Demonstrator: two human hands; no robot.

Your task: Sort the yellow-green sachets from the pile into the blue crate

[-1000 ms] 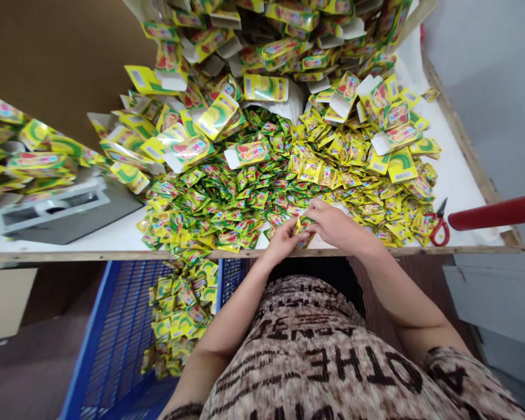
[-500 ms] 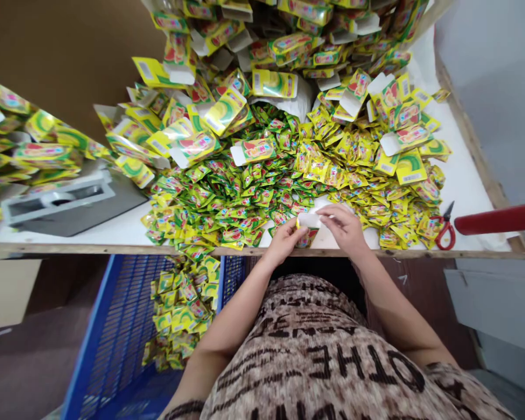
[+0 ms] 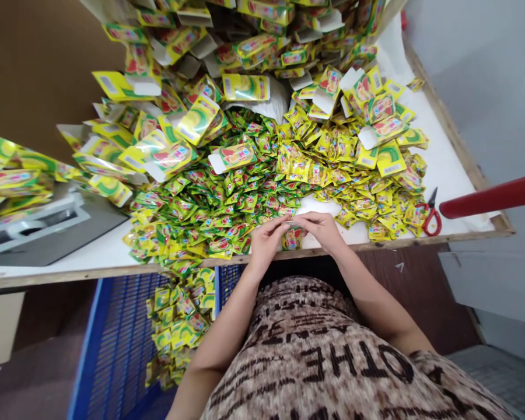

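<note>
Over the front edge of the table, both hands hold one small printed carton (image 3: 292, 239) between them. My left hand (image 3: 265, 240) is closed on its left side, fingertips at the top end. Opposite it, my right hand (image 3: 324, 231) pinches the top end from the right, where a thin pale edge shows. Fingers cover most of the carton's upper part. Just beyond the hands lies a heap of green sachets (image 3: 210, 201), with yellow sachets (image 3: 315, 154) to its right.
Cartons with open flaps (image 3: 240, 87) pile up at the back. Red-handled scissors (image 3: 431, 217) lie at the right, beside a red bar (image 3: 490, 195). A tape dispenser (image 3: 30, 224) stands at the left. Below the table, a blue crate (image 3: 114, 344) holds filled-looking packs (image 3: 179, 326).
My hands have come closer together at the carton's top. The white flap that stood out between them is now folded down to a thin edge. The whole view has swung slightly to the right.
</note>
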